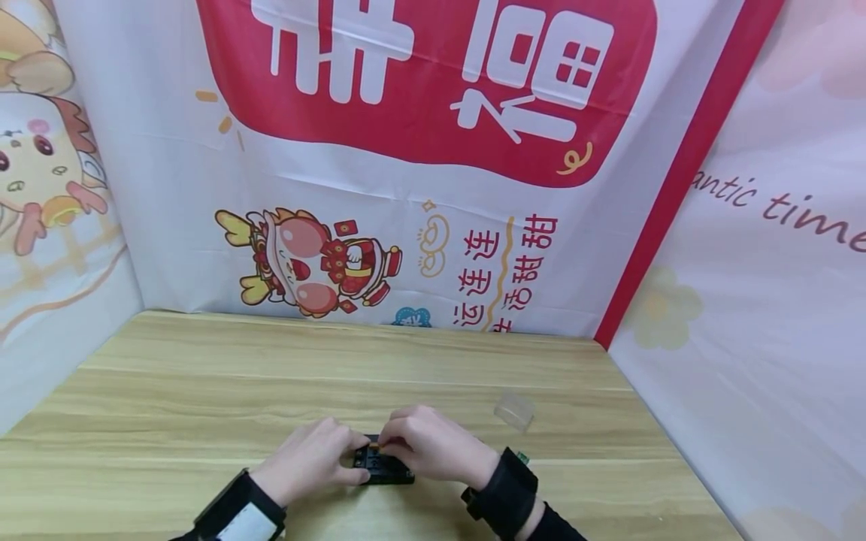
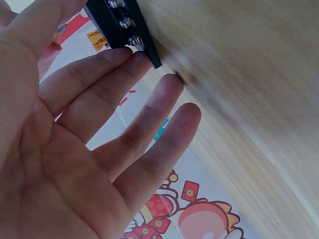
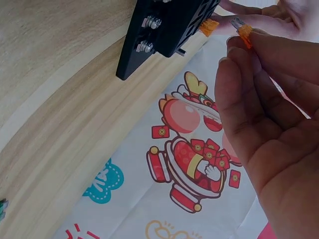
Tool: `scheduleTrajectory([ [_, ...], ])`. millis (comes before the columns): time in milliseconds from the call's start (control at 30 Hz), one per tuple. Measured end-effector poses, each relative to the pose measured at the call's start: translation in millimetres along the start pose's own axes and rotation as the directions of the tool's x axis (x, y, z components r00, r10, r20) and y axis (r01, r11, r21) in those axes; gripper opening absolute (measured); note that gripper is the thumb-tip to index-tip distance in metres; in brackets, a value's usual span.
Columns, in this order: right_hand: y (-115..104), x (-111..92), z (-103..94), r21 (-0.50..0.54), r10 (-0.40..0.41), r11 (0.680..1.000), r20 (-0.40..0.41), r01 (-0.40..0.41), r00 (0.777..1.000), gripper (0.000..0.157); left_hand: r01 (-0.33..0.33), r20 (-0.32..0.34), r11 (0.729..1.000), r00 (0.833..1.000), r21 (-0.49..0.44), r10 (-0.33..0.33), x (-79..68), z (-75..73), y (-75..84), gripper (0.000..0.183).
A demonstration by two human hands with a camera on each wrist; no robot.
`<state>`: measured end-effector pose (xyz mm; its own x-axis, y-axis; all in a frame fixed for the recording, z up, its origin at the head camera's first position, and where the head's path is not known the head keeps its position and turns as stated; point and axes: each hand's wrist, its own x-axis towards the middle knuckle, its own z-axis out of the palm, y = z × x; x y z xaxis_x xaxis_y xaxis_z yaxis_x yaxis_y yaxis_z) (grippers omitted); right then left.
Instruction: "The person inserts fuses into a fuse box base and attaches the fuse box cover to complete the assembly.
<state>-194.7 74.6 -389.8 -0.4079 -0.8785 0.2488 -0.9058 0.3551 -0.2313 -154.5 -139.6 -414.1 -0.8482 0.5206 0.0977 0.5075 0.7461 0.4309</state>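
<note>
A black fuse block (image 1: 389,475), with screw terminals along its side, sits on the wooden table in front of me. My left hand (image 1: 318,458) grips its left end between thumb and fingers; two other fingers (image 2: 162,129) stretch out clear of it. My right hand (image 1: 433,447) is over the block's far right part. Between its thumb and fingertips it pinches a small orange blade fuse (image 3: 244,35) with metal prongs, held apart from the block in the right wrist view. Another orange fuse (image 3: 208,27) is seated in the block.
A clear plastic cover (image 1: 514,411) lies on the table (image 1: 271,376) beyond my right hand. Some small green thing (image 1: 522,457) shows behind the right wrist strap. Printed cloth walls (image 1: 433,180) enclose the table at the back and sides.
</note>
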Motion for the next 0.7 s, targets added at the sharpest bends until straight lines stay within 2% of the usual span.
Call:
scheduleTrajectory([
  [433,-3.2,6.9,5.4,-0.002,0.006,1.0,0.025,-0.006,1.0,0.006,-0.002,-0.008,1.0,1.0,-0.004,0.002,-0.6,0.3,0.5,0.026],
  [700,-1.7,8.2,12.5,-0.058,0.002,0.998,0.021,-0.001,1.0,0.007,-0.01,-0.027,1.0,1.0,0.021,0.011,-0.4,0.7,0.7,0.023],
])
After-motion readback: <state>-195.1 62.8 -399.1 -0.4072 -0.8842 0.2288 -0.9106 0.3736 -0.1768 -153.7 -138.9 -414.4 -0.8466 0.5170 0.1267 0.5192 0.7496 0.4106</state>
